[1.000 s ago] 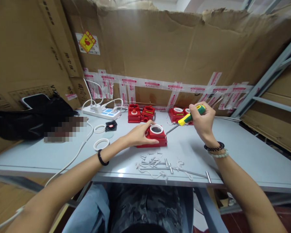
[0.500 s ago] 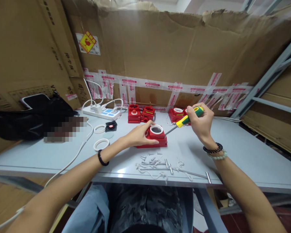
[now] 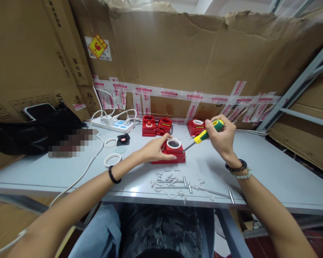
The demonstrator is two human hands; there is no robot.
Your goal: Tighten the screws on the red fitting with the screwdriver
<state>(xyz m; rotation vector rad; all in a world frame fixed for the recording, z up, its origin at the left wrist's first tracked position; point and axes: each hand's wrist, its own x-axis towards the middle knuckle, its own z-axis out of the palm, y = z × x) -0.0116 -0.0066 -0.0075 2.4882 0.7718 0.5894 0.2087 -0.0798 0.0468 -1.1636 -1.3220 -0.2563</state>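
My left hand (image 3: 157, 149) grips the left side of a red housing (image 3: 177, 156) that has a white ring (image 3: 173, 143) around a dark round window on top. In my right hand (image 3: 223, 138) is a screwdriver (image 3: 204, 136) with a yellow and green handle, tilted down to the left. Its tip meets the right side of the red housing. Between the housing and the table's front edge lie several loose screws (image 3: 170, 177) and metal T-shaped rods (image 3: 215, 192) with white cords.
More red housings (image 3: 149, 126) stand at the back, some behind my right hand. White rings (image 3: 112, 160), a black square part (image 3: 123, 139), a power strip (image 3: 113, 124) and a black bag (image 3: 40, 129) are to the left.
The screwdriver handle and my right hand have shifted slightly left and down, and the handle has turned in my grip. My left hand and the housing look unmoved.
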